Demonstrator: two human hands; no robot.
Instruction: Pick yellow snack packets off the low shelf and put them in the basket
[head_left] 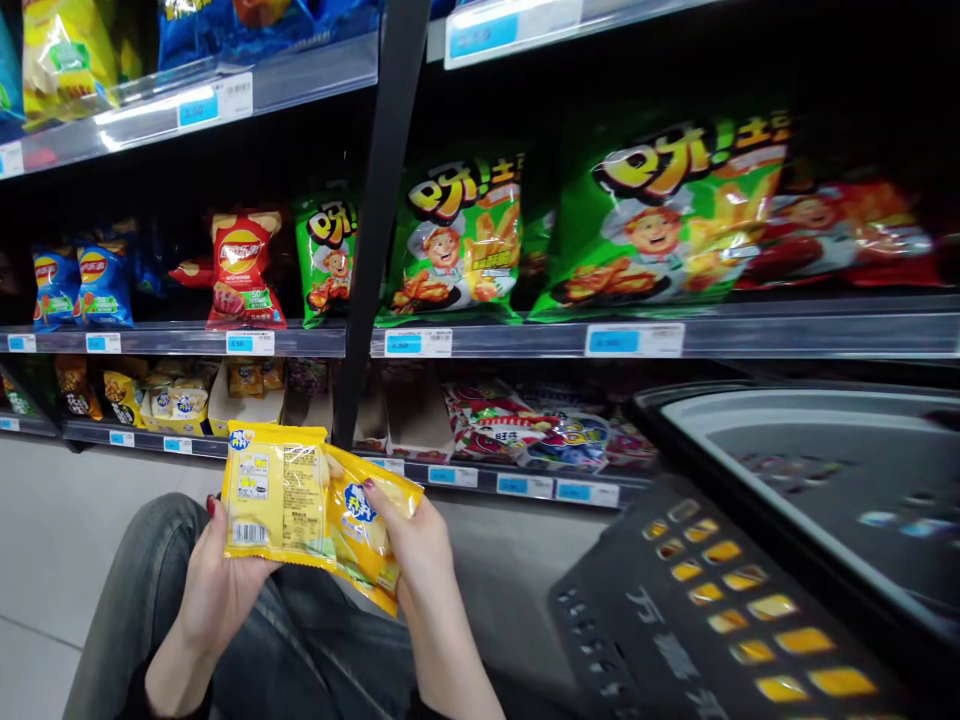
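Note:
Two yellow snack packets are held in front of my knees. The left packet shows its printed back with a barcode. My left hand grips its lower left edge, thumb along the side and fingers underneath. Overlapping it on the right, a second packet is tilted and shows its front with a blue and white logo. My right hand pinches that packet, its thumb on the front; the fingers behind are hidden.
A dark shopping basket stands close on the right, with yellow showing through its slots. Ahead are shelves with green chip bags, a red chip bag and small packets in a yellow carton. A dark upright post divides the shelves.

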